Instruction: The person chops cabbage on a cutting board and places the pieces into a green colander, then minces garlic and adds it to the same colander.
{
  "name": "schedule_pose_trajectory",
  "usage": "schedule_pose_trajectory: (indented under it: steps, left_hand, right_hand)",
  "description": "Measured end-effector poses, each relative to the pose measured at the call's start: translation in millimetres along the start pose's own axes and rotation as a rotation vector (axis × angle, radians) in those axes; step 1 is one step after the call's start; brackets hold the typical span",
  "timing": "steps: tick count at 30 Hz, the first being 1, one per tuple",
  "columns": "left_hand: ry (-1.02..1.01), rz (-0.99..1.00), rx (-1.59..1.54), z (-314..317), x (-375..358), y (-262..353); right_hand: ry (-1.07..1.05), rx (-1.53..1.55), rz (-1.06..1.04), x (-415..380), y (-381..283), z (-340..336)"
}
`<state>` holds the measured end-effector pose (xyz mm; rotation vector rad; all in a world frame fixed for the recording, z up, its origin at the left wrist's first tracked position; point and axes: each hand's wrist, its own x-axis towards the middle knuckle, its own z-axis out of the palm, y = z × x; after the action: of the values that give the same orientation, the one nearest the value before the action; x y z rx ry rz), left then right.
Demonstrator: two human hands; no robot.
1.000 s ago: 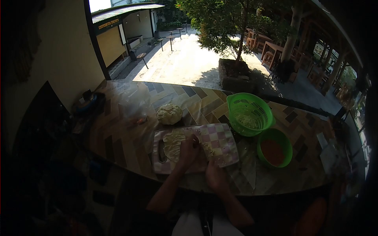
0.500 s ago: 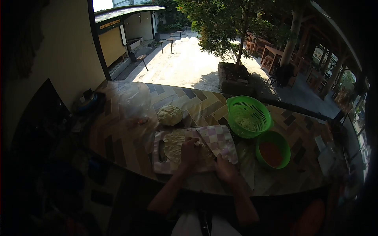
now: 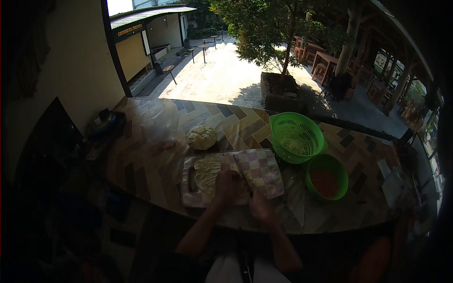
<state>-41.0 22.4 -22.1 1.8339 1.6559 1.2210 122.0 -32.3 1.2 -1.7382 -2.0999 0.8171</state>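
A pink-and-white checkered cutting board (image 3: 266,167) lies on the table in front of me. Pale cabbage leaves (image 3: 206,173) rest flat on its left half. My left hand (image 3: 226,185), fingers curled, presses down on their right end. In my right hand (image 3: 262,207) is the handle of a knife (image 3: 243,173), its blade pointing away from me, just right of my left fingers. Small cut bits are scattered around the blade, though dim light hides their detail. Behind the board sits a round pale cabbage (image 3: 202,137).
A green colander (image 3: 278,123) holding pale shreds stands behind the board's right side. Beside it is a green bowl (image 3: 344,175) with orange contents. A clear plastic bag (image 3: 160,120) lies at back left, and white papers (image 3: 391,186) at the right.
My right hand and the knife have shifted left and a little toward me, closer to my left hand. My left hand stays on the cabbage leaves. The view has shifted slightly.
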Motion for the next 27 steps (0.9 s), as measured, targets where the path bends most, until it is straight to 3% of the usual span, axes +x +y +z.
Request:
schedule_pose_trajectory:
  steps: [5, 11, 14, 23, 26, 27]
  left_hand:
    - [-0.066, -0.013, -0.012, -10.3, 0.3, 5.5]
    - [-0.074, 0.032, -0.014, -14.0, 0.4, 8.0]
    - [-0.087, 0.016, -0.042, -15.5, 1.3, 9.2]
    - [-0.034, 0.047, -0.003, -12.8, 0.0, 7.3]
    - [-0.063, 0.025, 0.003, -13.1, 0.2, 8.2]
    - [-0.078, 0.011, 0.004, -13.2, 0.7, 8.4]
  right_hand:
    - [-0.072, -0.013, 0.102, 5.8, -13.6, -4.2]
    - [-0.062, 0.083, -0.058, 9.8, -1.4, -28.1]
    - [0.028, 0.089, -0.147, 2.3, 6.6, -8.6]
    - [0.028, -0.091, 0.127, -6.8, -37.5, 7.3]
    - [0.031, -0.088, -0.099, 9.5, -9.7, 2.0]
    - [-0.030, -0.090, -0.076, 13.5, -5.3, -9.2]
